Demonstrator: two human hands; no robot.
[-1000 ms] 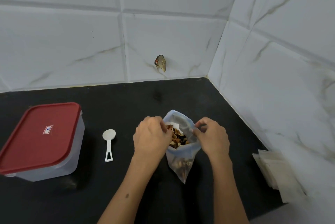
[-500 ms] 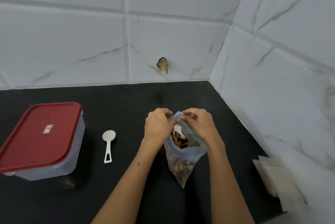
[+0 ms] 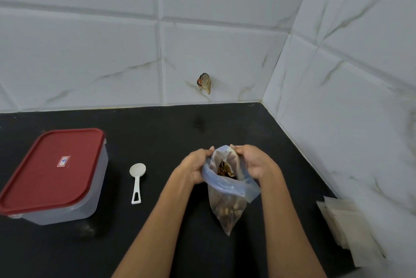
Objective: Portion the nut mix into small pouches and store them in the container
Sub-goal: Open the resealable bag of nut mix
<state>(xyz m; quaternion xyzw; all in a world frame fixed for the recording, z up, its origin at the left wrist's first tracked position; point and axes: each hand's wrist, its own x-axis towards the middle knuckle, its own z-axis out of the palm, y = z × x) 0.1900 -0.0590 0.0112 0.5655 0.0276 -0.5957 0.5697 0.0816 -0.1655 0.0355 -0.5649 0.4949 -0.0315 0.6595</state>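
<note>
A clear zip bag of nut mix (image 3: 227, 205) stands on the black counter, its blue-edged mouth spread wide with nuts visible inside. My left hand (image 3: 193, 168) grips the left side of the mouth. My right hand (image 3: 253, 162) grips the right side, fingers curled over the far rim. A white plastic scoop (image 3: 136, 182) lies on the counter left of the bag. Further left sits a clear container with its red lid (image 3: 50, 170) closed. A stack of small pale pouches (image 3: 344, 226) lies at the right edge of the counter.
White marble-look tiled walls meet in a corner behind and to the right of the counter (image 3: 157, 133). A small brownish scrap (image 3: 205, 82) is stuck on the back wall above the counter.
Both hands moved from the sides of the bag mouth to its far rim, came close together, then drew apart again, stretching the mouth open. The camera view shifted slightly.
</note>
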